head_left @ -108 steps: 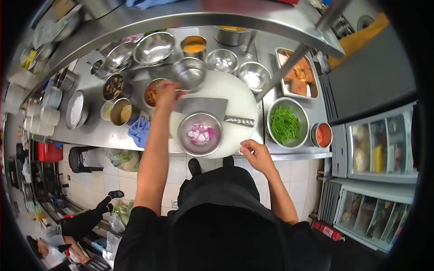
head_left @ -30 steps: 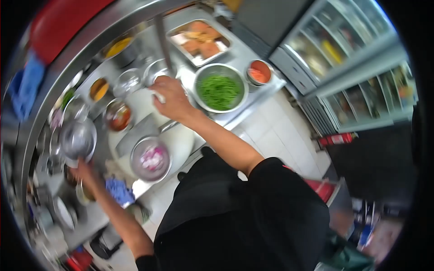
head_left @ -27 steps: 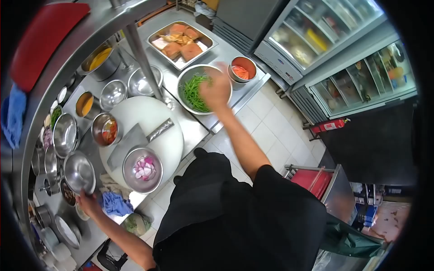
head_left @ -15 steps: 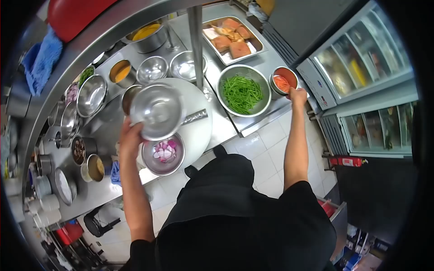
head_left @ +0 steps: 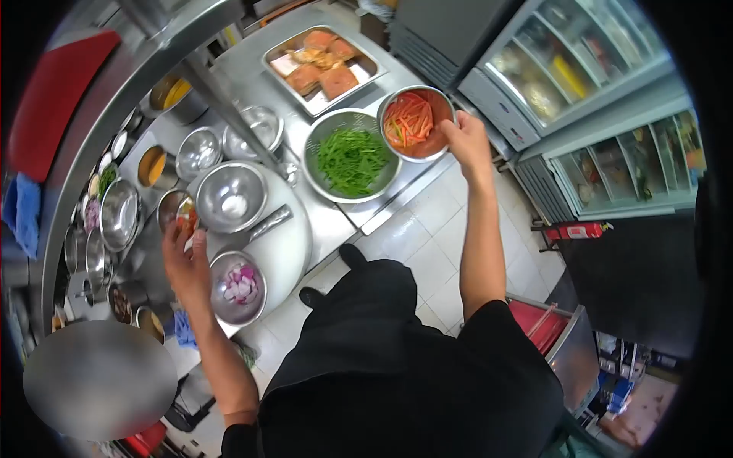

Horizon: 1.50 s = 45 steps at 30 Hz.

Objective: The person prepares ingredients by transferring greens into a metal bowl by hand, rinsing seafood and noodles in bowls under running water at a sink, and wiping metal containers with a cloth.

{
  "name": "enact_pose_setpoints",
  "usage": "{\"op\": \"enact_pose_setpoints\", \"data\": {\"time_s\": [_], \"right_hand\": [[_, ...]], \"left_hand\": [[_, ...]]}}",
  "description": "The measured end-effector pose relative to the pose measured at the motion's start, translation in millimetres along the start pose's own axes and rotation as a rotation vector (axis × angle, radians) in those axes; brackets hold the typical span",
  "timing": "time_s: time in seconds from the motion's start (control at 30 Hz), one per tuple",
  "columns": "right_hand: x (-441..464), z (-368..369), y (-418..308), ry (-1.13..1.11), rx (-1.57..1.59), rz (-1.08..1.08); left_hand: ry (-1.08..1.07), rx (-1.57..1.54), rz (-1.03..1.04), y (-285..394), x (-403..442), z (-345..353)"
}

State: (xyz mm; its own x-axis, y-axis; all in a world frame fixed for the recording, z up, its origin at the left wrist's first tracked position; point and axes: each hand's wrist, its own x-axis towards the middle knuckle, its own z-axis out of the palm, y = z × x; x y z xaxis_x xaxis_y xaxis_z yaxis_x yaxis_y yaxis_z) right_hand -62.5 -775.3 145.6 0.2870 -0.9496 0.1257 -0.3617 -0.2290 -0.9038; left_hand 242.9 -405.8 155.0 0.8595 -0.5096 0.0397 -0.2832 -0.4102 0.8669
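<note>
In my right hand [head_left: 467,141] is a round metal container [head_left: 442,146], gripped at its rim and tilted so that thin red-orange vegetable strips [head_left: 408,120] show inside. Its left side overlaps the rim of a perforated metal colander [head_left: 317,183] with cut green beans [head_left: 353,160]. My left hand [head_left: 185,263] has its fingers apart and holds nothing. Close to its fingertips is a small pot [head_left: 169,204] with red and orange pieces. An empty metal bowl [head_left: 231,197] and a knife [head_left: 271,223] lie on the round white cutting board [head_left: 286,252]. Chopped purple onion [head_left: 240,284] sits in another metal bowl [head_left: 221,309] beside my left hand.
A metal tray [head_left: 372,70] with orange-pink blocks stands behind the colander. Several bowls and pots line the left counter, below a metal shelf rail [head_left: 92,99]. Glass-front fridges [head_left: 580,69] stand at the right. A blurred patch [head_left: 99,380] covers the lower left.
My left hand has let go of the empty bowl, which now rests on the board. The container in my right hand has moved toward the colander and tilted. The view has turned.
</note>
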Motion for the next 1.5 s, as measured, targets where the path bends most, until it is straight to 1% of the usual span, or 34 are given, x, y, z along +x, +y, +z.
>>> {"op": "enact_pose_setpoints", "data": {"time_s": [0.03, 0.07, 0.1, 0.13, 0.17, 0.2, 0.23, 0.27, 0.33, 0.4, 0.47, 0.53, 0.57, 0.6, 0.63, 0.7, 0.8, 0.83, 0.87, 0.93, 0.97, 1.0, 1.07, 1.1, 1.13, 1.17, 1.2, 1.23, 1.27, 1.33, 1.37, 1.43, 1.47, 1.5], "right_hand": [[-17, 4, -35, -0.098, 0.092, 0.033], [-33, 14, -62, -0.209, 0.188, 0.065], [-40, 31, -64, -0.293, 0.174, 0.018], [-45, 48, -67, -0.373, 0.166, -0.04], [-64, 67, -96, -0.473, 0.176, -0.035], [-77, 86, -112, -0.547, 0.128, -0.163], [-94, 102, -136, -0.602, 0.052, -0.164], [-106, 123, -136, -0.647, 0.077, -0.215], [-121, 136, -143, -0.774, 0.345, -0.077], [-115, 141, -132, -0.735, 0.411, -0.105], [-110, 138, -125, -0.71, 0.471, -0.118], [-106, 134, -122, -0.786, 0.448, -0.004], [-108, 136, -120, -0.781, 0.459, -0.016], [-110, 139, -119, -0.79, 0.462, -0.025], [-112, 142, -117, -0.828, 0.492, -0.003], [-118, 147, -112, -0.86, 0.517, 0.002], [-123, 148, -102, -0.806, 0.457, -0.08], [-122, 145, -98, -0.79, 0.488, -0.074], [-121, 140, -96, -0.786, 0.487, -0.067], [-117, 134, -93, -0.771, 0.492, 0.083], [-115, 132, -92, -0.749, 0.459, 0.077], [-114, 132, -93, -0.755, 0.464, 0.071], [-114, 137, -98, -0.73, 0.472, 0.1], [-115, 143, -100, -0.765, 0.469, 0.114], [-118, 152, -101, -0.795, 0.47, 0.104], [-123, 163, -102, -0.814, 0.488, -0.016], [-128, 174, -106, -0.829, 0.51, -0.139], [-135, 181, -118, -0.82, 0.52, -0.25], [-139, 184, -135, -0.848, 0.522, -0.26], [-142, 187, -170, -0.9, 0.604, -0.703], [-142, 193, -181, -0.921, 0.606, -0.706], [-138, 212, -202, -0.895, 0.416, -1.086], [-138, 224, -209, -0.905, 0.419, -1.087], [-137, 237, -214, -0.851, 0.111, -1.071]], "left_hand": [[0.071, -0.128, 0.209, -1, -10, -6], [-0.058, -0.367, 0.113, 16, -21, -1], [-0.175, -0.612, 0.023, 40, -30, 15], [-0.388, -0.951, -0.08, 51, -35, 32], [-0.564, -1.302, -0.239, 50, -38, 48], [-0.752, -1.655, -0.382, 46, -39, 59], [-0.618, -1.705, -0.398, 47, -44, 63], [-0.497, -1.756, -0.421, 46, -48, 64], [-0.318, -1.768, -0.405, 23, -44, 52], [-0.177, -1.568, -0.171, 19, -31, 24], [-0.069, -1.507, -0.224, 21, -9, -6], [-0.128, -0.947, 0.059, 20, 29, -18], [-0.059, -0.538, 0.16, 24, 47, -12], [0.011, -0.125, 0.245, 27, 56, -1], [0.022, -0.121, 0.248, 28, 58, 12], [0.011, 0.658, 0.402, 24, 59, 38], [-0.033, 0.625, 0.408, 25, 61, 46], [0.022, 0.595, 0.462, 26, 62, 42], [0.014, 0.595, 0.462, 30, 61, 35], [0.093, 0.357, 0.434, 37, 62, 12], [0.143, 0.256, 0.475, 32, 61, 0], [0.152, 0.262, 0.476, 25, 60, -13], [0.098, -0.695, 0.019, 11, 55, -33], [0.122, -0.691, 0.02, 3, 51, -37], [0.044, -1.069, -0.091, -4, 45, -41], [-0.036, -1.45, -0.193, -16, 38, -43], [0.0, -1.482, -0.111, -32, 38, -36], [-0.023, -1.539, -0.063, -21, 28, -34], [-0.047, -1.595, -0.022, -9, 16, -31], [-0.007, -1.573, -0.026, -4, 11, -31], [0.001, -1.548, -0.042, -4, 11, -31], [-0.019, -1.498, -0.063, -7, 16, -32], [-0.059, -1.447, -0.095, -6, 18, -31], [-0.005, -1.42, -0.135, -4, 21, -27]]}}
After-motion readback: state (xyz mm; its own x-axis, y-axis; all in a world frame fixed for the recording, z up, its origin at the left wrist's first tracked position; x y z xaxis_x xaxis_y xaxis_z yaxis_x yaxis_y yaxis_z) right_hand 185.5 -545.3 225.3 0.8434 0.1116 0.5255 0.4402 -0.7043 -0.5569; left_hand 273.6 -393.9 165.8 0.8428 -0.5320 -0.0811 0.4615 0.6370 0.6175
